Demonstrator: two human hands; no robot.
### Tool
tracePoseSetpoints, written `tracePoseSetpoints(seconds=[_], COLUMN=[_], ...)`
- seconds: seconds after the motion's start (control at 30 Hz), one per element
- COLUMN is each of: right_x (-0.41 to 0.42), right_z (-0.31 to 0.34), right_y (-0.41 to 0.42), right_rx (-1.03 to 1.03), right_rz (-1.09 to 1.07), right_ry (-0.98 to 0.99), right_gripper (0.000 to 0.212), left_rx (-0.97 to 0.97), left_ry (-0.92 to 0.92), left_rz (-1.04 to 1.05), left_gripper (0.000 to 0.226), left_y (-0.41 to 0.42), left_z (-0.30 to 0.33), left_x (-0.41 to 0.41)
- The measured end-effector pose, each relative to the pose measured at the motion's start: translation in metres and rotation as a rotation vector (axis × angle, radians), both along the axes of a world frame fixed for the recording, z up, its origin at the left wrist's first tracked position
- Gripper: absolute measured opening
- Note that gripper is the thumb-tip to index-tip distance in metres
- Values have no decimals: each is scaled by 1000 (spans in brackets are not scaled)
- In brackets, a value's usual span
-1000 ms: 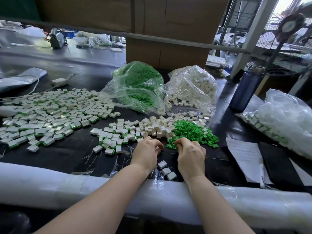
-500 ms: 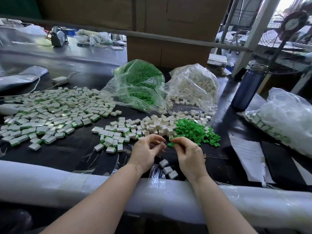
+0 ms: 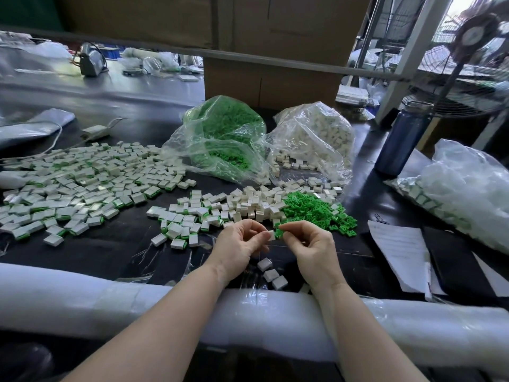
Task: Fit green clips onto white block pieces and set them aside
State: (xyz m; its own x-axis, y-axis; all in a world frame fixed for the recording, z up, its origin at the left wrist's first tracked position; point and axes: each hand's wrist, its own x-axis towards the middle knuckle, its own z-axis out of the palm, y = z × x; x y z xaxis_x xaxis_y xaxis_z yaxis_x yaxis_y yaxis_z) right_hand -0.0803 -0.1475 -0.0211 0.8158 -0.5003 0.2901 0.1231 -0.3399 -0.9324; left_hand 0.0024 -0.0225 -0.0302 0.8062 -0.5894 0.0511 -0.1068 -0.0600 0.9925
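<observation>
Green clip [image 3: 278,232] meets white block piece [image 3: 271,235] just in front of the loose green pile [image 3: 316,210]: my right hand [image 3: 314,248] pinches the clip, my left hand [image 3: 241,244] pinches the block, the two parts touching. Three white pieces [image 3: 271,274] lie nearer me than the pile, on the black tabletop [image 3: 110,249]. Finished pieces [image 3: 77,186] spread left of the pile.

You sit in a factory assembly workshop: bulk bags of green clips [image 3: 223,133] and white blocks [image 3: 316,133], cardboard cartons [image 3: 275,51], an industrial fan [image 3: 468,51].
</observation>
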Motion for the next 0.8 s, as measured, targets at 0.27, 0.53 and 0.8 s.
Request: tracePoseSetpoints(seconds=[0.27,0.53,0.8], right_x=[0,0,-1], right_z=[0,0,-2], right_y=[2,2,-1], right_rx=[-46,11,17], right_rz=[53,85,86], right_ry=[25,51,102], right_gripper=[33,26,26], left_rx=[-61,-1,75], left_ry=[54,0,-56], left_rz=[-2,-29,-54], left_gripper=[7,9,11], left_y=[1,0,0], left_z=[3,5,4], left_x=[-2,-4,-7])
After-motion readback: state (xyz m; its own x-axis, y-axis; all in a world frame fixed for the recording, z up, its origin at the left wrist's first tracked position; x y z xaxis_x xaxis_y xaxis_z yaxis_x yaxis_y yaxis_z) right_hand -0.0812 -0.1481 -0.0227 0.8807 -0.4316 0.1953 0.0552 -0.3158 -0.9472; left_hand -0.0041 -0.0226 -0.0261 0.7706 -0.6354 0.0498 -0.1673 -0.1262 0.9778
